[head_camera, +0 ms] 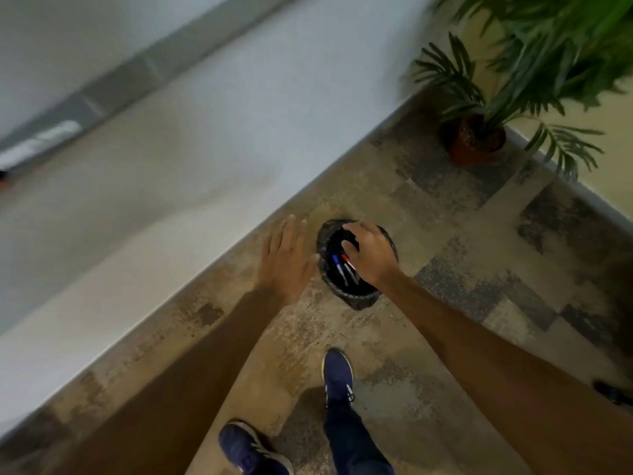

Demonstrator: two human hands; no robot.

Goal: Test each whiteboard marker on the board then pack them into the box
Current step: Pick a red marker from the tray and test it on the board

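A small round black container (356,298) lined with a black bag stands on the floor close to the wall. Inside it lie a blue-capped marker (339,265), a red-capped marker (345,258) and at least one more, partly hidden. My right hand (373,255) hovers over the container's opening with curled fingers, touching or nearly touching the red-capped marker; whether it grips it is unclear. My left hand (286,262) is flat and spread just left of the rim, holding nothing. The picture is motion-blurred.
A white wall (171,166) runs diagonally along the left, with a grey strip higher up. A potted palm (476,142) stands at the upper right. My two blue shoes (337,375) (250,447) are on the mottled brown floor below the container.
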